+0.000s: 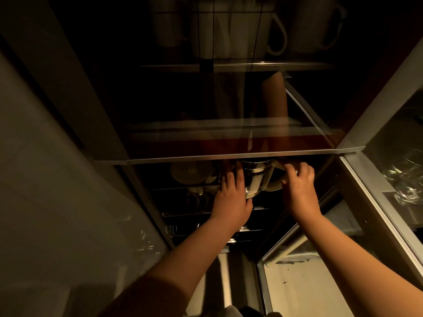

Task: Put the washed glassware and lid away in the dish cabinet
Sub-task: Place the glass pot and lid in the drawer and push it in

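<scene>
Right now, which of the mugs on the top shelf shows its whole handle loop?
The middle mug: its pale handle curves out fully to the right; the others look dim or cropped.

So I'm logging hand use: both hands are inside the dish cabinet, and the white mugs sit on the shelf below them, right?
Not quite. In the head view the white ceramic mugs sit on the shelf above the left hand and right hand, not below. Both hands are indeed inside the dark dish cabinet.
</scene>
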Demonstrator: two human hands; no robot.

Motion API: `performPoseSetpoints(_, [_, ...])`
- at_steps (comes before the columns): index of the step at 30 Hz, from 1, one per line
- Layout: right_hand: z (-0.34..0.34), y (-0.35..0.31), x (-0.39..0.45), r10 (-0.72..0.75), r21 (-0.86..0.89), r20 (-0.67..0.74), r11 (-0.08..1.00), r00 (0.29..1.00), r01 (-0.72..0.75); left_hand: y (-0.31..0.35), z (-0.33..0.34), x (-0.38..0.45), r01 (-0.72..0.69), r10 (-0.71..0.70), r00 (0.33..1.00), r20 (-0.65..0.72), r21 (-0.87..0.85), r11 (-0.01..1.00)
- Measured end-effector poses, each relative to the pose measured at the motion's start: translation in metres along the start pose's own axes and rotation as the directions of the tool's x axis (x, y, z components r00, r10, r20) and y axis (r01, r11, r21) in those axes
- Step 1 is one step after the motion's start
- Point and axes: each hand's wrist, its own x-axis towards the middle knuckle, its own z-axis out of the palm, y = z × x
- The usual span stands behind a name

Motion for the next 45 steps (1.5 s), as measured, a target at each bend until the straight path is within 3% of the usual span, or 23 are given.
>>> performPoseSetpoints(12, [0.0,0.007,-0.012,-0.088,0.112,-0.088,0.989,0.992,0.098,0.007,0.017,-0.003,0.034,-0.03,0.999,0.036,-0.094,0.995])
performPoseSetpoints(21, [0.001,-0.02,-0.009,-0.035,0.156,-0.014,0.987,0.999,0.037,0.008,0.014,0.004,-0.078,0.084,0.987,0.135,-0.049,0.996])
performPoseSetpoints(33, [0.005,-0.034,-0.015,-0.016,0.27,0.005,0.963,1.0,0.014,0.017,0.021,0.012,-0.029,0.034,0.988,0.154,-0.033,0.999])
performPoseSetpoints(45, [0.004,-0.051,-0.001,0.059,0.282,-0.022,0.958,0.998,-0.051,0.026,0.019,0.012,0.021,0.02,0.984,0.174,-0.232,0.973])
